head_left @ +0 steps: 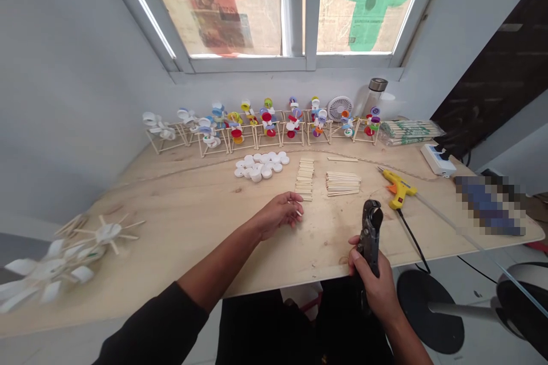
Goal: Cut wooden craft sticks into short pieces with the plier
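In the head view my left hand (280, 217) is closed in a pinch beside the column of short wooden sticks (305, 177). The pale end of a wooden stick (298, 213) shows between its fingers. My right hand (377, 282) is wrapped round a black plier-like cutter (370, 234), held upright at the table's front edge with its jaws at the top. To the right of the short sticks lies a stack of longer wooden sticks (342, 183), with a single stick (342, 159) behind it. White bottle caps (261, 165) lie in a group behind my left hand.
Stick frames with colourful cap wheels (268, 125) line the wall. At the right are a yellow glue gun (398, 187) with its cord, a power strip (439, 161), bagged sticks (409, 131) and a bottle (377, 94). White paddle wheels (51, 271) lie at the left.
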{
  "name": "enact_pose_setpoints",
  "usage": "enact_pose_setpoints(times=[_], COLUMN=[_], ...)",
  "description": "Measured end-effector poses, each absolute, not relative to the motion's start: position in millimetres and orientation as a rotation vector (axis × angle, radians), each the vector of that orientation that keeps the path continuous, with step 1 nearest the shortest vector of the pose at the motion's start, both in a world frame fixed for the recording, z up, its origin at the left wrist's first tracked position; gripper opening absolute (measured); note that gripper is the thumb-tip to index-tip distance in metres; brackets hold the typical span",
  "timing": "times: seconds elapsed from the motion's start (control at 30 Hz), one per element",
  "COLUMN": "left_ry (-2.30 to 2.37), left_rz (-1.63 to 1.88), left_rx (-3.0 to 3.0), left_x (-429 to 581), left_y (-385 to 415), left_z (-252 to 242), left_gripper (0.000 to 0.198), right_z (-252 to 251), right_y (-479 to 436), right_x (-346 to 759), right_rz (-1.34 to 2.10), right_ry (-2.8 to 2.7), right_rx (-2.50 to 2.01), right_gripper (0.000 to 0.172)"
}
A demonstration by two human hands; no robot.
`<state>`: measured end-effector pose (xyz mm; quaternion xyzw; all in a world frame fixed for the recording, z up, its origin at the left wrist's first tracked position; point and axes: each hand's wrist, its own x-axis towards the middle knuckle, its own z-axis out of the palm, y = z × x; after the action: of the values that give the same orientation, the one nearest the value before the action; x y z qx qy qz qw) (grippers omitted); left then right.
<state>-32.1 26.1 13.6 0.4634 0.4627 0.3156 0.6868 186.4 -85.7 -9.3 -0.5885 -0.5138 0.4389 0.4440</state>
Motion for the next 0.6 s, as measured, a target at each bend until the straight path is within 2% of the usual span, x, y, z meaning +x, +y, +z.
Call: enact_pose_setpoints(times=[0.13, 0.27, 0.43, 0.6], left_ry=[1.005, 1.109, 1.404, 1.480], left_rz=[0.724, 0.692, 0.408, 0.225], left_rx=[1.075, 1.384, 2.137, 2.330], left_x=[-30.7, -24.7, 3.9, 44.3], left_y=[16.4, 10.4, 20.8, 43.5], left_z=[11.2, 7.1, 8.8, 12.2], left_gripper=[0.024, 0.020, 0.019, 0.015], right_z=[-9.9, -12.0, -14.0, -13.5], right_y=[-85.1, -85.3, -85.4, -85.8], right_x=[186.2, 185.7, 184.6, 184.9], right_rz=[1.061, 1.069, 1.090, 1.105], right_ry=[-1.305, -1.299, -1.263, -1.246], right_rx=[-1.464, -1.450, -1.422, -1.396], right_gripper=[0.025, 0.024, 0.023, 0.025])
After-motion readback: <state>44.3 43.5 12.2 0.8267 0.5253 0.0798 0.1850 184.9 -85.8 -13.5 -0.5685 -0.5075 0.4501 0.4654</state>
